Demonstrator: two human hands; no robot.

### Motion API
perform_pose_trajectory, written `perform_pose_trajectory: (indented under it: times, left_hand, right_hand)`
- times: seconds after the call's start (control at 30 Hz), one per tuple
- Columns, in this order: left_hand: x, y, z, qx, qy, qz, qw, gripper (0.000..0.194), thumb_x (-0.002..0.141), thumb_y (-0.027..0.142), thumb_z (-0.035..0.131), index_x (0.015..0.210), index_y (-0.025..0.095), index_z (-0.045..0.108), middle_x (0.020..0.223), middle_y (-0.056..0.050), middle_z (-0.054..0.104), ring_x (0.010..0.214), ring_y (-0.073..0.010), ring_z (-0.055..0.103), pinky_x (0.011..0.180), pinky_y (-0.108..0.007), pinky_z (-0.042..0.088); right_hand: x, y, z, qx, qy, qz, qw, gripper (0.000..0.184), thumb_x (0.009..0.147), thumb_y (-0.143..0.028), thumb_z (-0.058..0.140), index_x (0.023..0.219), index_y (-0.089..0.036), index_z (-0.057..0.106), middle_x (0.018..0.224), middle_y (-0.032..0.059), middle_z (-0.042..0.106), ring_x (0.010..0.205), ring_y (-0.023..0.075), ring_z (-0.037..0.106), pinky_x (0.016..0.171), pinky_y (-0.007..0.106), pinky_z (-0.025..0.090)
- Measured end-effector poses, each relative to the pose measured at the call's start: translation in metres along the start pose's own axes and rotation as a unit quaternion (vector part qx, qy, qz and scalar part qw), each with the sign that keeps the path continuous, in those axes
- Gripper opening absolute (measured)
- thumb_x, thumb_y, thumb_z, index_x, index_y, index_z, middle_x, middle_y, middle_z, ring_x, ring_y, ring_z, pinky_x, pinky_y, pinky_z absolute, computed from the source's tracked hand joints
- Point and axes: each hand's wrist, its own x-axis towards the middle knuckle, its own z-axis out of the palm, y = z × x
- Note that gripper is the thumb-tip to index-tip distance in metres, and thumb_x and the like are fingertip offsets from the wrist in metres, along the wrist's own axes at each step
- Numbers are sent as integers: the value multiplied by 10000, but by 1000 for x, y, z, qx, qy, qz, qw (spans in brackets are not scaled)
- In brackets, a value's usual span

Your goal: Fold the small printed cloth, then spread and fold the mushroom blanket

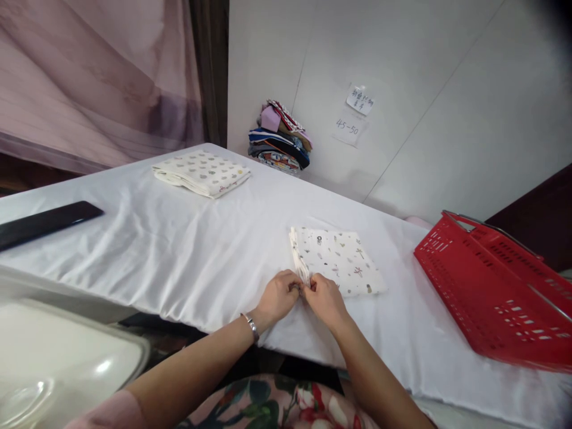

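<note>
A folded white cloth (342, 256) with a small scattered print lies flat on the white-covered table. Its layered edge faces left. My left hand (280, 294) is closed in a pinch at the near left corner of this cloth, and a bracelet circles the wrist. Right beside it, my right hand (325, 299) pinches the same corner, with fingertips almost touching those of the left. Exactly what the fingertips grip between them is partly hidden. Farther back on the left rests a second folded cloth (203, 173), cream with rows of small grey-green shapes.
On the right stands a red plastic basket (487, 286) with a metal handle. A dark flat object (49, 223) lies at the table's left. Folded clothes (281, 140) are stacked by the wall under paper notes (348, 128). A glossy cream surface (67, 363) is at lower left.
</note>
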Motion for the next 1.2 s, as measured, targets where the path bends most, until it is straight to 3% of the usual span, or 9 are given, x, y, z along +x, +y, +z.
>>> perform_pose_trajectory:
  times: [0.3, 0.43, 0.57, 0.73, 0.9, 1.2]
  left_hand:
    - [0, -1, 0, -21, -5, 9, 1000, 336, 600, -21, 423, 747, 196, 633, 811, -1, 600, 811, -137, 540, 778, -273, 441]
    - [0, -2, 0, -11, 24, -12, 1000, 337, 621, -11, 433, 791, 200, 634, 840, -3, 600, 842, -142, 538, 790, -280, 442]
    - [-1, -2, 0, 13, 37, -9, 999, 282, 637, 15, 462, 780, 195, 626, 841, -12, 580, 842, -149, 523, 775, -282, 443]
    - [-2, 0, 0, 36, 4, 18, 999, 189, 676, 55, 503, 700, 193, 630, 803, -17, 574, 829, -153, 520, 794, -292, 442]
    - [0, 0, 0, 8, 21, -5, 1000, 185, 701, 81, 508, 725, 197, 651, 829, -16, 592, 852, -151, 535, 792, -285, 447]
    - [2, -1, 1, -40, -5, -9, 999, 243, 723, 70, 478, 779, 207, 671, 888, -13, 595, 875, -139, 545, 829, -281, 448]
  right_hand:
    - [3, 1, 1, 6, 2, -3, 1000, 142, 740, -231, 534, 616, -199, 472, 559, -29, 512, 552, 115, 419, 535, 231, 235]
    - [4, 3, 3, 12, 27, -1, 1000, 123, 699, -170, 510, 589, -197, 459, 535, -38, 491, 544, 109, 402, 536, 229, 240]
    - [3, 6, 2, 75, 27, -2, 997, 143, 713, -199, 479, 572, -200, 450, 488, -55, 459, 500, 100, 399, 510, 218, 258]
    - [2, 9, -1, 140, 6, 15, 990, 163, 735, -268, 463, 587, -200, 463, 482, -56, 479, 482, 103, 442, 502, 211, 305]
    - [3, 10, 0, 150, 2, 18, 989, 156, 724, -273, 467, 586, -199, 468, 477, -60, 468, 471, 100, 444, 495, 209, 308]
    - [3, 9, -1, 136, -7, 16, 990, 168, 736, -266, 470, 581, -202, 458, 462, -61, 471, 472, 102, 448, 497, 209, 306]
